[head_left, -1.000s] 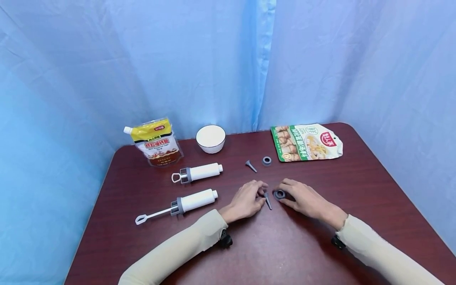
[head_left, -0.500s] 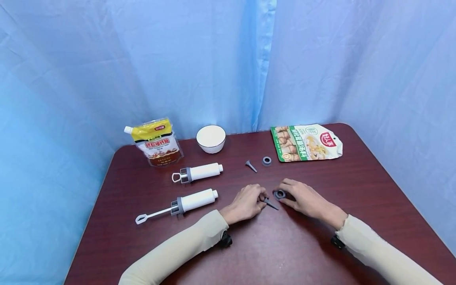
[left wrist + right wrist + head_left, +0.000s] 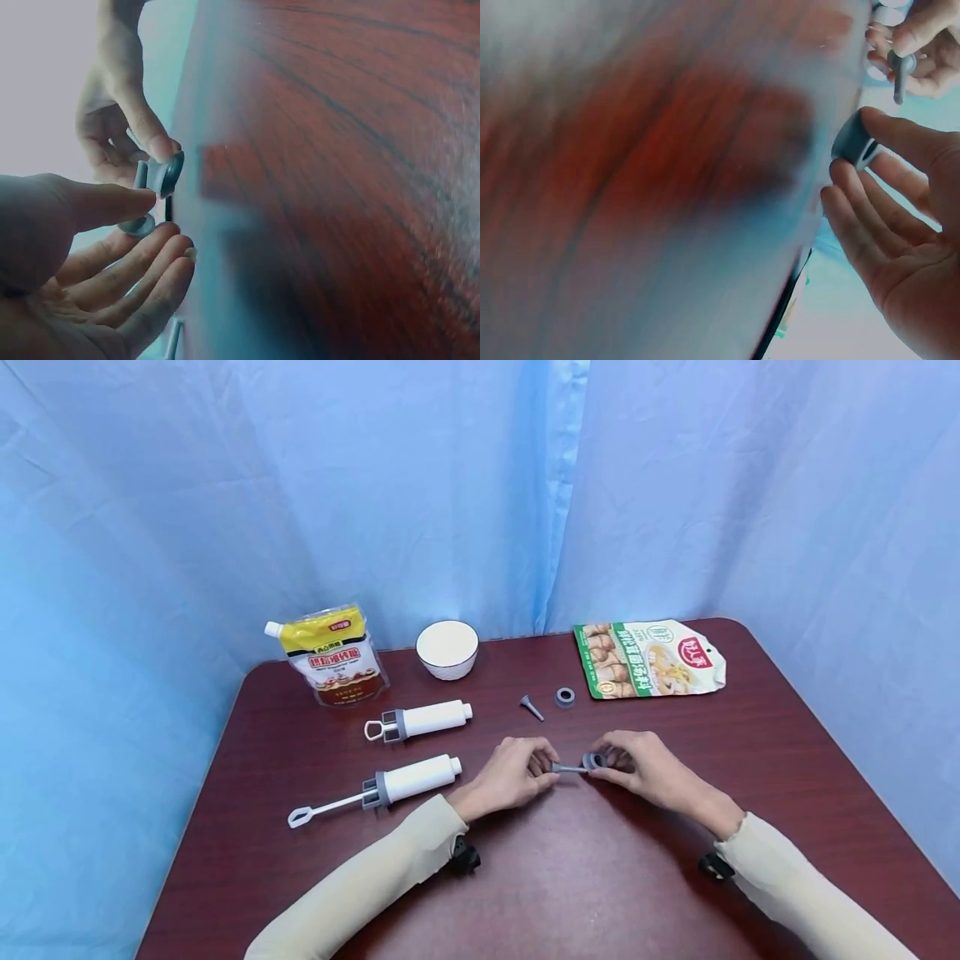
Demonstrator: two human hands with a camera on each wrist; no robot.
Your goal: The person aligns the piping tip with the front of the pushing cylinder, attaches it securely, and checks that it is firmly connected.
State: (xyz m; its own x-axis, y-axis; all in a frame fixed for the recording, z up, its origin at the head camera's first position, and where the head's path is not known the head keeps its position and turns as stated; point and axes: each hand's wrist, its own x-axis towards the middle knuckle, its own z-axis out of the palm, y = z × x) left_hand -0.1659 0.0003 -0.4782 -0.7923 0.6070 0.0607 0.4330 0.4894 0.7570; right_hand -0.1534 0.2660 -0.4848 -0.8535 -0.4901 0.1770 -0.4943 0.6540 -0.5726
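My left hand (image 3: 513,774) pinches a small grey tapered nozzle (image 3: 572,769) by its flared end, and the thin tip points toward the right hand. Between thumb and fingers, my right hand (image 3: 651,770) holds a grey ring-shaped cap (image 3: 594,762), tilted on edge. In the left wrist view the nozzle (image 3: 141,177) stands close beside the cap (image 3: 172,174); whether they touch cannot be told. The right wrist view has the cap (image 3: 853,141) gripped at its rim, with the nozzle (image 3: 900,76) a short way beyond.
Left of the hands lie two white syringes, one with its plunger (image 3: 337,804) drawn out and one (image 3: 433,718) pushed in. Another nozzle (image 3: 532,707) and ring cap (image 3: 565,697) lie behind. A spouted pouch (image 3: 337,660), a white bowl (image 3: 447,652) and a green-white packet (image 3: 648,660) line the back.
The nozzle in my left hand has swung from pointing down the table to pointing right, toward the cap. My right hand has tilted the ring cap and appears to have raised it slightly.
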